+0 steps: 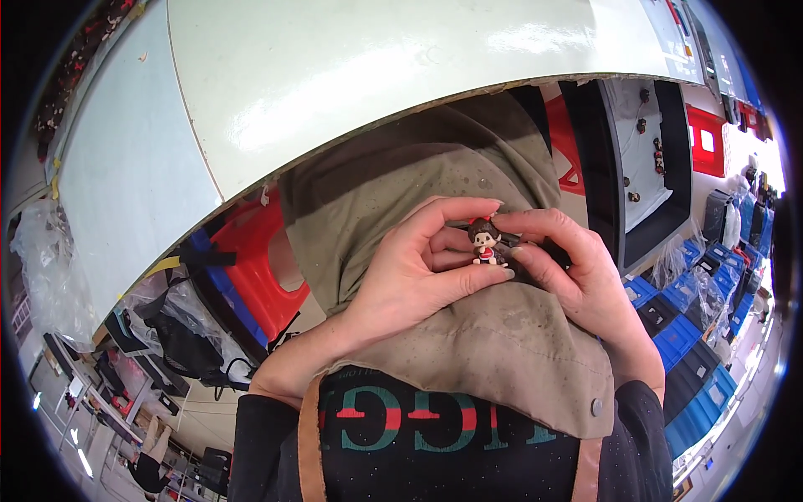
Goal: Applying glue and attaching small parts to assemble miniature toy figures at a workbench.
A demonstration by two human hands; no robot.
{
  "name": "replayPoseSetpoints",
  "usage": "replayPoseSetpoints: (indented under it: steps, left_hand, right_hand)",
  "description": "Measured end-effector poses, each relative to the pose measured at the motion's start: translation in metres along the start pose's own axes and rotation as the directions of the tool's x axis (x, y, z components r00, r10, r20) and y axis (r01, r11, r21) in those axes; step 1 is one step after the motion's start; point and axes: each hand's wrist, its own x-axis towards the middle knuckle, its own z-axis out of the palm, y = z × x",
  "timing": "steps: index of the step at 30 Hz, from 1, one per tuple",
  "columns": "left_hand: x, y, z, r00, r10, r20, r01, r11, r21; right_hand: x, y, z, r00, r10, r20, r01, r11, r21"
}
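A small toy figurine (483,243) with brown hair, a red bow and a red-and-white outfit stands upright between my hands, just above my lap. My left hand (410,263) is closed on it, the thumb under its base and the forefinger reaching over the top. From the other side my right hand (577,251) comes in with thumb and forefinger bent toward each other. Its forefinger tip touches the figurine near the bow. Something small and dark grey shows between those two fingers, too little to name. A brown apron (435,167) covers my lap beneath.
A pale glossy table (376,58) curves across ahead of me. At the right stands a black tray (615,167) with several small figurines on a white sheet. Red stools (259,259) show at both sides, blue crates (677,335) at the right, and a clear plastic bag (54,268) hangs at the left.
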Motion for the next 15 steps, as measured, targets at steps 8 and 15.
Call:
replayPoseSetpoints:
  steps: [8,15]
  left_hand:
    - [0.002,0.004,0.001,0.999,-0.046,-0.025,0.046,0.999,0.0]
    - [0.0,0.008,0.001,0.996,-0.079,-0.047,0.074,0.993,-0.094]
  right_hand:
    - [-0.001,0.011,0.007,0.988,-0.135,-0.073,0.122,0.98,-0.158]
    - [0.0,0.011,0.009,0.981,-0.173,-0.093,0.148,0.962,-0.228]
